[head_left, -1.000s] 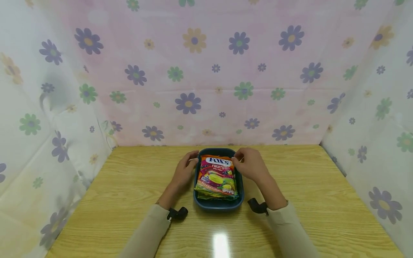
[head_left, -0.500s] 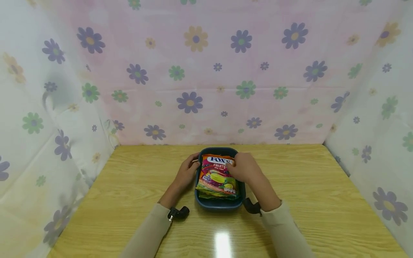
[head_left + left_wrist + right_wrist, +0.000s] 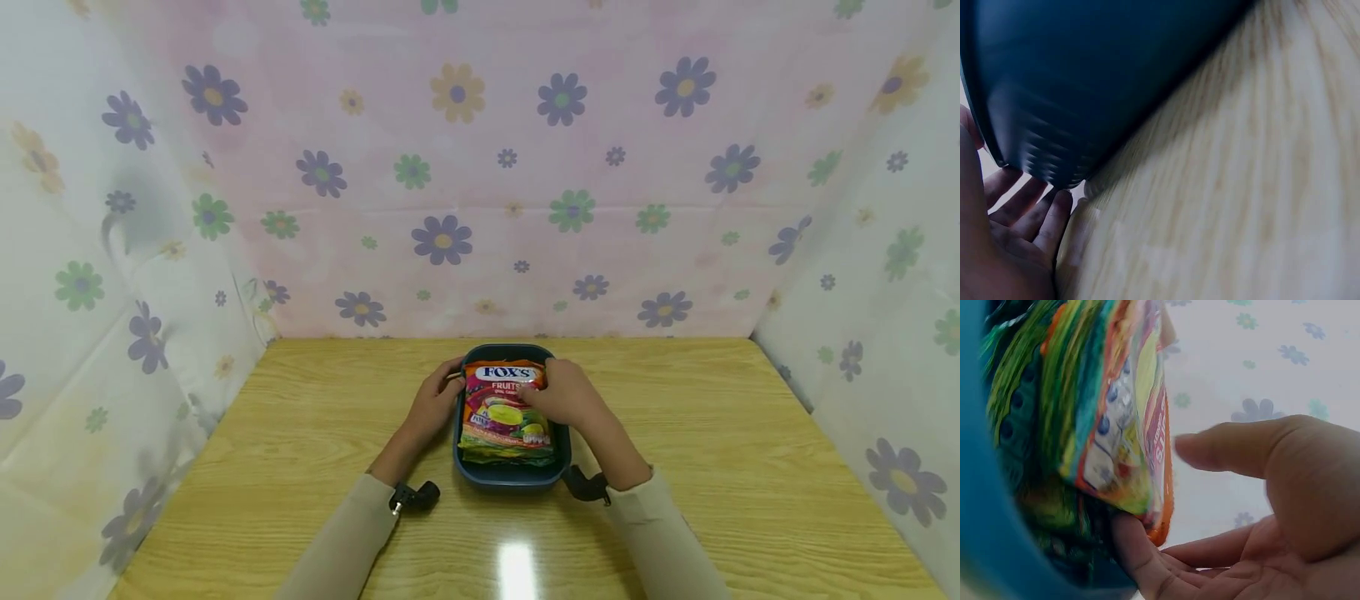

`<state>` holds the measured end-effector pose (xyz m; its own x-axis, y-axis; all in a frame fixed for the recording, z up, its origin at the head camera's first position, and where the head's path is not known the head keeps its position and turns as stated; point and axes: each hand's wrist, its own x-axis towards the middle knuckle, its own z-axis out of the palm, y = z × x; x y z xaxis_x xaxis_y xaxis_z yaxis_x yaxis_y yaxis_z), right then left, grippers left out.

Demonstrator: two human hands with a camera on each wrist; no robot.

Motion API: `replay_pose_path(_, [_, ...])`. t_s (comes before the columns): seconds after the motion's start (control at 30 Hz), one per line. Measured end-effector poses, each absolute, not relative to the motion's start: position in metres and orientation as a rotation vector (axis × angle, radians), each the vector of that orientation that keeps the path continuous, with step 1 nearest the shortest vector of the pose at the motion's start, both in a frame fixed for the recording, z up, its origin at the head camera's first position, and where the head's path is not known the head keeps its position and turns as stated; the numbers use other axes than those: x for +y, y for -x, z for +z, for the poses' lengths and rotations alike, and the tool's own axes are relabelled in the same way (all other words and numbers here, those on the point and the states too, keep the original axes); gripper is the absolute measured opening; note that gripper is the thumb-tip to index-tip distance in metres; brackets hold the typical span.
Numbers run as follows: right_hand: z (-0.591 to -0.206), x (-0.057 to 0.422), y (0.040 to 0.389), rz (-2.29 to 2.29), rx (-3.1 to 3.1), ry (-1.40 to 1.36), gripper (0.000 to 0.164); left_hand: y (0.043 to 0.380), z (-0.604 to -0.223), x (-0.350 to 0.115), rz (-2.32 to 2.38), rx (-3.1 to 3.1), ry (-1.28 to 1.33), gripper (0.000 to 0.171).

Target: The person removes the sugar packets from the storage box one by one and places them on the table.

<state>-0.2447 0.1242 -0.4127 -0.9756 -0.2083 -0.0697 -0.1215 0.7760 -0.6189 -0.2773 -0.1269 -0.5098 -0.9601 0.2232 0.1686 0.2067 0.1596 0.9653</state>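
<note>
A dark blue plastic tub (image 3: 510, 478) sits on the table, filled with a stack of candy bags. The top candy bag (image 3: 501, 412) reads "FOX'S FRUITS". At the tub's far left corner, my left hand (image 3: 432, 406) holds the side, thumb by the rim and fingers (image 3: 1054, 215) against the outer wall. My right hand (image 3: 568, 397) reaches over the right rim and grips the top bag's right edge. In the right wrist view, a fingertip is tucked under the bag's corner and the thumb (image 3: 1219, 447) lies close over its face. More bags (image 3: 1054, 394) show edge-on below.
The wooden table (image 3: 322, 408) extends on both sides and in front of the tub. A flower-printed curtain (image 3: 480, 175) stands behind it and along the left and right sides. Both wrists carry a small black camera (image 3: 416, 497).
My right hand has come inward over the right rim and further onto the top bag. The top bag now lies straighter over the stack. My left hand stays at the tub's left side.
</note>
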Motion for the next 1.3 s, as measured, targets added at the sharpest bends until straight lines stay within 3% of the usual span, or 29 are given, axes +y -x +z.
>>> replay_pose_path(0.2, [-0.413, 0.123, 0.243, -1.235, 2.667, 0.145, 0.037, 0.262, -0.484, -0.126, 1.958, 2.384, -0.486, 0.045])
replay_pose_path(0.37, [-0.418, 0.123, 0.247, -1.458, 2.465, 0.049, 0.047, 0.259, -0.48, -0.125, 1.963, 2.398, -0.497, 0.045])
replay_pose_path(0.57, [-0.426, 0.128, 0.253, -1.622, 2.324, -0.004, 0.039, 0.262, -0.482, -0.125, 1.954, 2.404, -0.478, 0.044])
replay_pose_path(0.8, [-0.431, 0.126, 0.253, -1.724, 2.102, 0.042, 0.065, 0.261, -0.483, -0.125, 1.948, 2.435, -0.458, 0.044])
replay_pose_path(1.0, [-0.435, 0.12, 0.25, -1.768, 2.064, 0.091, 0.057, 0.263, -0.487, -0.127, 1.912, 2.438, -0.441, 0.044])
replay_pose_path(1.3, [-0.436, 0.118, 0.252, -1.782, 2.102, 0.098, 0.061, 0.277, -0.513, -0.126, 1.965, 2.429, -0.438, 0.045])
